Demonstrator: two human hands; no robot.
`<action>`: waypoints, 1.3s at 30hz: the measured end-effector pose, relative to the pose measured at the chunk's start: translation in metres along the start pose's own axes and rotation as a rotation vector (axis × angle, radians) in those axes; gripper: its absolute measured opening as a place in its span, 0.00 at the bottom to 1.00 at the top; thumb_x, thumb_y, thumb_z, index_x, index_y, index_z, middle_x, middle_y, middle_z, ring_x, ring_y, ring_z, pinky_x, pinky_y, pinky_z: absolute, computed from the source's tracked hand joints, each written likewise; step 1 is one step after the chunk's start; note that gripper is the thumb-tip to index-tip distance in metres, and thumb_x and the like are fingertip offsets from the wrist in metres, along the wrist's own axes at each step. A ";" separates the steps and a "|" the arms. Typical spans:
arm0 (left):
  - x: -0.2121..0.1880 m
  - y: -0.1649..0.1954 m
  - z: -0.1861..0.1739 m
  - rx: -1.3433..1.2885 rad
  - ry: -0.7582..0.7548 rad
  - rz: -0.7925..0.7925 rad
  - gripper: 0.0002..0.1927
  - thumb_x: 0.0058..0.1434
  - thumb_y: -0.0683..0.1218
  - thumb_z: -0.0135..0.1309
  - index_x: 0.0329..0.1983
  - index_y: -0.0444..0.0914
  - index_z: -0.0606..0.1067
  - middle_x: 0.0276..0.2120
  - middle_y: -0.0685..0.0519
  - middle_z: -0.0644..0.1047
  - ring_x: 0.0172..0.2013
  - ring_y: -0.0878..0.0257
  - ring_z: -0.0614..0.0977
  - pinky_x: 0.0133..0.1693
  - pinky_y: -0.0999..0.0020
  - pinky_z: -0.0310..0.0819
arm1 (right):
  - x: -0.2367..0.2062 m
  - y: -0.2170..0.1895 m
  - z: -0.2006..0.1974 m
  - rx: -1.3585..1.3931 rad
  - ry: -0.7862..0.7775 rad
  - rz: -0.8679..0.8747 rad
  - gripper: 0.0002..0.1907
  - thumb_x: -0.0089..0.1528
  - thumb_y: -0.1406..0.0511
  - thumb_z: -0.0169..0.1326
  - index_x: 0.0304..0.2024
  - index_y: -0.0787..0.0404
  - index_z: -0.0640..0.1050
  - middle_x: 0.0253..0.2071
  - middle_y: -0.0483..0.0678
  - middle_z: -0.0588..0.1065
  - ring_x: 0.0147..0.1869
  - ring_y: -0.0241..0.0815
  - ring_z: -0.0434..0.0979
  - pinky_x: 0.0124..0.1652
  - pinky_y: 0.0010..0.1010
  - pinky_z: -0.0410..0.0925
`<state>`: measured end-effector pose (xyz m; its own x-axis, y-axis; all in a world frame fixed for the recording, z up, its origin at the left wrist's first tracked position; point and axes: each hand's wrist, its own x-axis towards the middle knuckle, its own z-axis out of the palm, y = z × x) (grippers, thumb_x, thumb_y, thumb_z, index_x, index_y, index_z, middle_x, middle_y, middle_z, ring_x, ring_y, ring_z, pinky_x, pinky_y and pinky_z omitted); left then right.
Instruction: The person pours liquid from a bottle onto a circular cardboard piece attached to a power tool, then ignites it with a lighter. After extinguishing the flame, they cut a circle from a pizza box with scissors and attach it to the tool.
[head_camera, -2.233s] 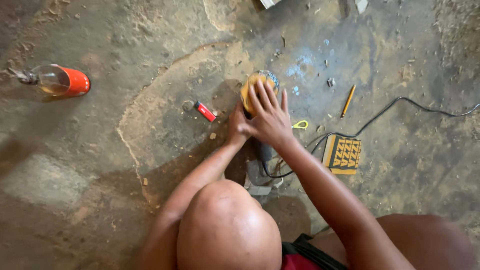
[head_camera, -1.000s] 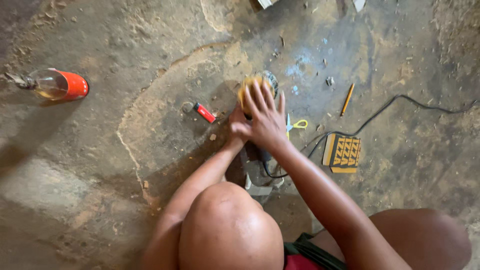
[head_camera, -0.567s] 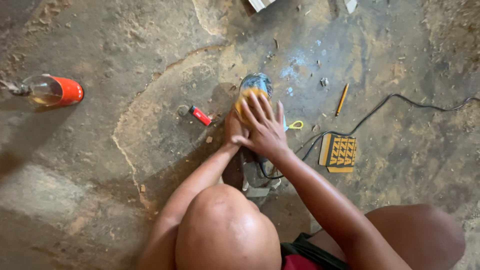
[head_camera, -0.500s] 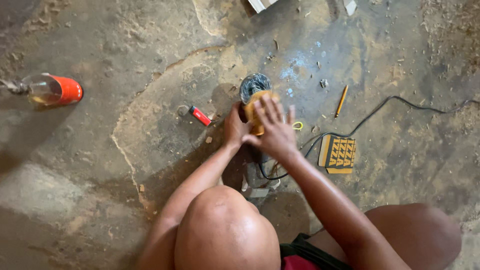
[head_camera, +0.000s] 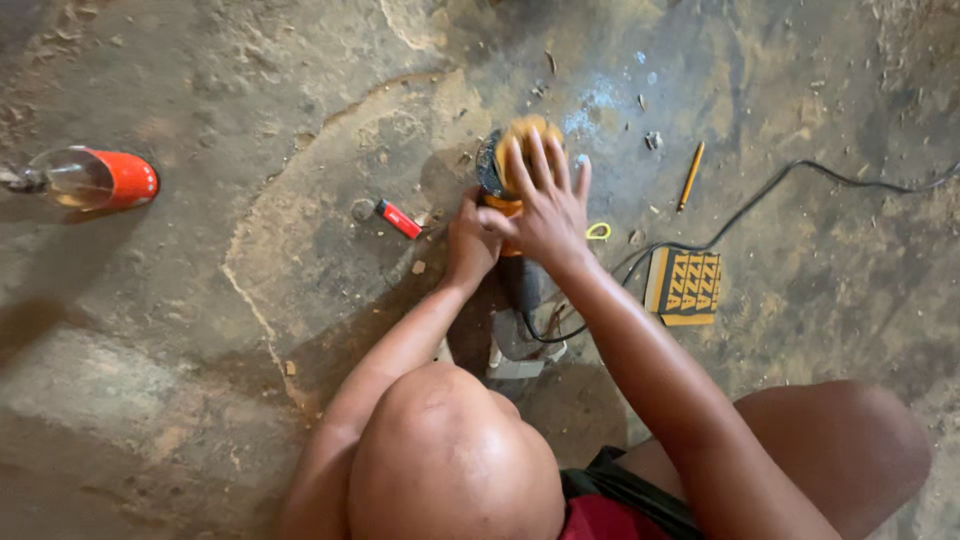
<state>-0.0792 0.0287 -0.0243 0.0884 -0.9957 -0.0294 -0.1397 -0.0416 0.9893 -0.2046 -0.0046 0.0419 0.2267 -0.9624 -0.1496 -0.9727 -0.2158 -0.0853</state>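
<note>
Setting: a person crouches over a rough concrete floor (head_camera: 250, 300), seen from the head camera looking straight down; one bent knee (head_camera: 450, 460) fills the lower middle of the view.

Power tool: an orange-bodied sander or grinder (head_camera: 515, 165) rests on the floor just ahead of the knee, a yellowish pad or disc showing at its far end beside a dark round guard.

Right hand: the right hand (head_camera: 545, 205) lies flat on top of the tool, fingers spread and extended rather than curled; it presses, and grasps nothing. The splayed posture appears meant to pin the head down.

Left hand: the left hand (head_camera: 470, 245) is clenched against the tool's left side, apparently around its body or a fitting there; exactly what it grips cannot be made out.

Cord: a black cable (head_camera: 760, 195) runs from the tool's rear away to the right and off the edge of the view.

Nearby items: a small red lighter-like object (head_camera: 398, 218) lies left of the tool; a pencil (head_camera: 690, 175) lies to the right; a yellow-and-black patterned card or pack (head_camera: 685, 285) sits by the cable; a clear bottle with a red band (head_camera: 95, 178) lies well apart at far left, its neck cut off.

Hidden: the hands and forearms cover most of the tool; a pale object (head_camera: 520, 345) beneath the arms is unidentifiable.
</note>
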 end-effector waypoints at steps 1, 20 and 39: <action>0.002 -0.002 0.002 0.019 0.005 0.025 0.23 0.61 0.52 0.67 0.54 0.39 0.73 0.49 0.43 0.82 0.49 0.50 0.85 0.55 0.60 0.80 | 0.009 -0.001 0.001 0.007 0.025 -0.001 0.57 0.57 0.29 0.48 0.78 0.51 0.56 0.81 0.52 0.48 0.83 0.56 0.43 0.70 0.70 0.37; -0.006 0.000 0.009 -0.128 0.046 -0.074 0.34 0.54 0.45 0.70 0.62 0.36 0.69 0.50 0.41 0.82 0.51 0.49 0.85 0.50 0.59 0.79 | -0.053 0.045 0.004 0.270 0.374 -0.094 0.27 0.61 0.66 0.65 0.62 0.61 0.73 0.68 0.51 0.70 0.76 0.54 0.66 0.72 0.45 0.62; -0.030 -0.009 -0.007 -0.144 -0.011 -0.093 0.37 0.57 0.41 0.67 0.68 0.35 0.65 0.39 0.49 0.81 0.34 0.63 0.84 0.36 0.67 0.80 | -0.035 0.027 -0.013 0.269 0.348 -0.380 0.12 0.66 0.69 0.60 0.52 0.59 0.80 0.56 0.54 0.80 0.62 0.50 0.83 0.66 0.44 0.73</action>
<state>-0.0733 0.0595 -0.0313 0.0831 -0.9889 -0.1229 0.0112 -0.1224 0.9924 -0.2391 0.0214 0.0574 0.4834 -0.8331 0.2689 -0.7694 -0.5508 -0.3235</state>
